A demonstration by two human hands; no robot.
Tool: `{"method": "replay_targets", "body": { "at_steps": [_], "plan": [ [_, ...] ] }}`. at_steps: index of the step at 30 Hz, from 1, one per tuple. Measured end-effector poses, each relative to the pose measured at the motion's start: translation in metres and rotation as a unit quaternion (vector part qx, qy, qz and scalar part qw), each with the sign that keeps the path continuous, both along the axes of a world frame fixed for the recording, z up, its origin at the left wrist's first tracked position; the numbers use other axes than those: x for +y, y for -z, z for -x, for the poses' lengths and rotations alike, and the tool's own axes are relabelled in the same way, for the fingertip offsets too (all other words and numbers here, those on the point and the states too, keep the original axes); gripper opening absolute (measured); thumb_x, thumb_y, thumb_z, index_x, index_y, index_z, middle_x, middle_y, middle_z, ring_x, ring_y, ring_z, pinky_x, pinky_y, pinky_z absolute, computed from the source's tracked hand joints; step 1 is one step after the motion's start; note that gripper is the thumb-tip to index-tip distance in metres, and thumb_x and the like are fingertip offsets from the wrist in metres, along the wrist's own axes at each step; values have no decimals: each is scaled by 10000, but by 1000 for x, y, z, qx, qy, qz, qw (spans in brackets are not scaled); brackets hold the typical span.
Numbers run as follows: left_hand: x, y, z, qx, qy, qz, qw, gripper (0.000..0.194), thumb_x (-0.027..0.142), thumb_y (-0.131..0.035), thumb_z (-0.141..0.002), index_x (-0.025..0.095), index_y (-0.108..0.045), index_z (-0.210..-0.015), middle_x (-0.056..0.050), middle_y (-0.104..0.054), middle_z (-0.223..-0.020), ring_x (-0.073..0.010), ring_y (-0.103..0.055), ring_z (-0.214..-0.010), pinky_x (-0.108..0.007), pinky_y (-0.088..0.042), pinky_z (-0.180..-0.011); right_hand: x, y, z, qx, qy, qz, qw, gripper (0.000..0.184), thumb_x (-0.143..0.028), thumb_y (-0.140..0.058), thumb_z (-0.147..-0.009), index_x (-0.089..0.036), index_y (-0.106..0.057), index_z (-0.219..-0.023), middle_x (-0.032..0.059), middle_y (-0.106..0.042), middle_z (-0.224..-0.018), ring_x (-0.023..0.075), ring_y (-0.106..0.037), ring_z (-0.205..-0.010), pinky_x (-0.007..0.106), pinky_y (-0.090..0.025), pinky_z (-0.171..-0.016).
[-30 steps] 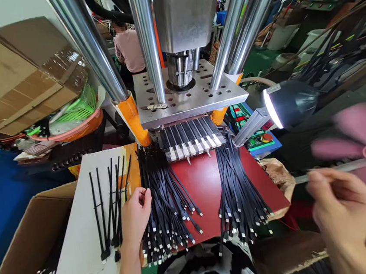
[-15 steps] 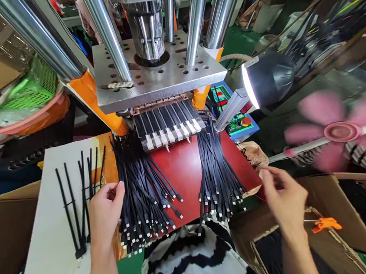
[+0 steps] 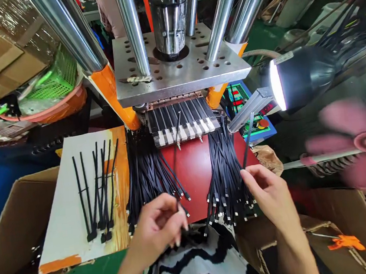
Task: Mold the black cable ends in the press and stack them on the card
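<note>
While the left hand, low and centre in the frame, pinches what looks like a blurred cable slanting upward, the right hand, right of centre, grips a second cable between thumb and forefinger, its far end raised. Both are in mid-air, not yet set down. Beyond them on the red table lie a left bunch and a right bunch, with several loose cables on the board at left. By these lots, work looks mid-batch; which bunch is finished I cannot tell. Farther up the centre, the mould shows dark lanes and white tabs; whether cables fill it is unclear. Upper centre, the press plate sits above its rear.
</note>
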State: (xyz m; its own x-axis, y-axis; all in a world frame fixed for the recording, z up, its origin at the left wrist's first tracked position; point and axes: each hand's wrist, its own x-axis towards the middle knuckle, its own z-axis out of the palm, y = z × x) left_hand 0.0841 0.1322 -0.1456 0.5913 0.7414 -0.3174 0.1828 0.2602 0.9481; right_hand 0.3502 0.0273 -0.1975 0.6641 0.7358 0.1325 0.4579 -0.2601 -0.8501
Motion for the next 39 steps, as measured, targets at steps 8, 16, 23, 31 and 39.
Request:
{"method": "replay_targets", "body": {
  "at_steps": [8, 16, 23, 31, 39],
  "plan": [
    [-14, 28, -45, -68, 23, 31, 997, 618, 762, -755, -827, 210, -525, -672, 64, -479, -533, -69, -475, -381, -176, -384, -381, -1, -32, 78, 159, -285, -42, 945, 337, -354, -607, -1061, -208, -613, -757, -40, -612, -608, 96, -520, -529, 218, -384, -514],
    [-9, 18, -20, -57, 0, -41, 998, 436, 498, -749, -898, 196, -564, -644, 29, -533, -684, -78, -497, -469, -199, -400, -436, 13, -28, 75, 208, -353, 8, 912, 405, -440, -682, -1020, -186, -656, -705, -39, -614, -596, 91, -490, -534, 224, -384, -546],
    [-19, 28, -12, 42, 56, -220, 973, 296, 310, -674, -946, 218, -661, -665, -4, -668, -682, -145, -597, -622, -248, -457, -605, 40, -30, 67, 270, -311, -7, 911, 424, -550, -725, -953, -187, -708, -734, -19, -607, -671, 107, -483, -582, 236, -395, -546],
    [-8, 23, -3, 106, 50, -222, 968, 197, 330, -698, -940, 232, -802, -1076, -45, -793, -947, -161, -697, -682, -251, -574, -636, 44, -16, 79, 180, -296, -60, 936, 436, -469, -625, -1048, -194, -657, -710, -15, -577, -671, 112, -491, -601, 245, -385, -559],
    [61, -22, -29, 56, 52, -211, 975, 324, 437, -654, -966, 202, -846, -853, -68, -840, -915, -227, -760, -855, -323, -619, -868, 33, -3, 83, 109, -326, -80, 936, 266, -291, -627, -1047, -204, -731, -819, -7, -622, -702, 125, -539, -612, 242, -420, -565]
  ]
}}
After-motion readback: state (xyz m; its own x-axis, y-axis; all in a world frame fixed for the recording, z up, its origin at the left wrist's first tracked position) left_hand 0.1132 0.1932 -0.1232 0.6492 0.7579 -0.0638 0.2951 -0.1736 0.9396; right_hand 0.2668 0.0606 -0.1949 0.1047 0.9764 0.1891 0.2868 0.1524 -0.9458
